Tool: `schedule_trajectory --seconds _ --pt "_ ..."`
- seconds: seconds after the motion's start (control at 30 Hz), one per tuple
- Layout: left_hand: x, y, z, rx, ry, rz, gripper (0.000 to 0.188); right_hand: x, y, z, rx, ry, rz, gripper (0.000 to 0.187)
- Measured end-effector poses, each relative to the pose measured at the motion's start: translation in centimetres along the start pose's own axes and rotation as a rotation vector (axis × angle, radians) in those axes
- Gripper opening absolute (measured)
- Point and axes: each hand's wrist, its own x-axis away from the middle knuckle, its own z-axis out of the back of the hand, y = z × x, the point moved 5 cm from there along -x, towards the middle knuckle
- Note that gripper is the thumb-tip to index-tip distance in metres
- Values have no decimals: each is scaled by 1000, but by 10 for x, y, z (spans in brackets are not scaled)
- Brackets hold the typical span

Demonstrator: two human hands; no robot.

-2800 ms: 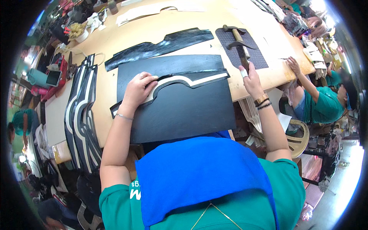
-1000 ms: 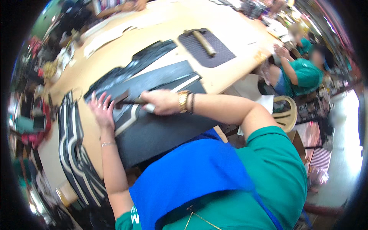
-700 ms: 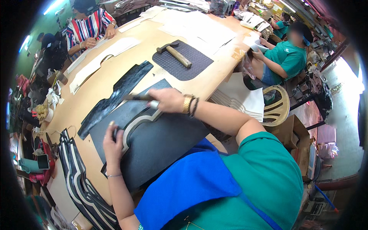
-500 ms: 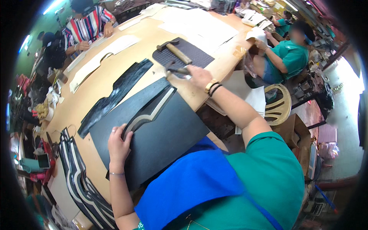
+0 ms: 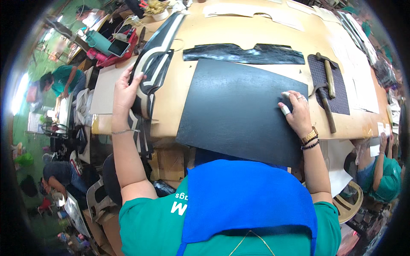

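My left hand (image 5: 127, 91) grips the edge of a black strip piece with a pale band (image 5: 147, 64), at the stack of similar shaped pieces on the table's left; the fingers behind it are hidden. A large black board (image 5: 239, 102) lies in front of me. Over its right side is my right hand (image 5: 297, 113), thumb and forefinger apart and holding nothing, with white wraps on fingertips. To the right, a wooden-handled hammer (image 5: 329, 77) rests on a dark textured mat (image 5: 341, 100). A second tool with a curved head (image 5: 327, 109) lies across the mat's near-left edge.
Beyond the board lies a glossy black cut piece (image 5: 243, 55). Pale pattern sheets (image 5: 273, 19) spread over the far table (image 5: 192, 34). A phone (image 5: 118, 47) and teal bottle (image 5: 98, 42) are at the left. A person in green (image 5: 384, 173) sits at the right near a chair (image 5: 352, 200).
My view has turned left. My right hand has let go of the curved-head tool and moved over the board. The banded piece has left the board; my left hand is at the stack.
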Motion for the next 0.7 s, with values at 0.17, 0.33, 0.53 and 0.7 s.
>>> schedule_trajectory --seconds 0.17,0.33,0.53,0.7 --pt "3 -91 79 -599 170 193 65 -4 -21 -6 -24 -12 65 31" --pt "-27 -51 70 -590 -99 258 53 -1 -13 -5 -24 -5 25 31" --pt "-23 13 69 -1037 -248 279 44 0 -11 -8 -52 -6 7 31" --pt "-15 -39 35 -1421 -269 132 50 0 -11 -9 -62 10 8 28"
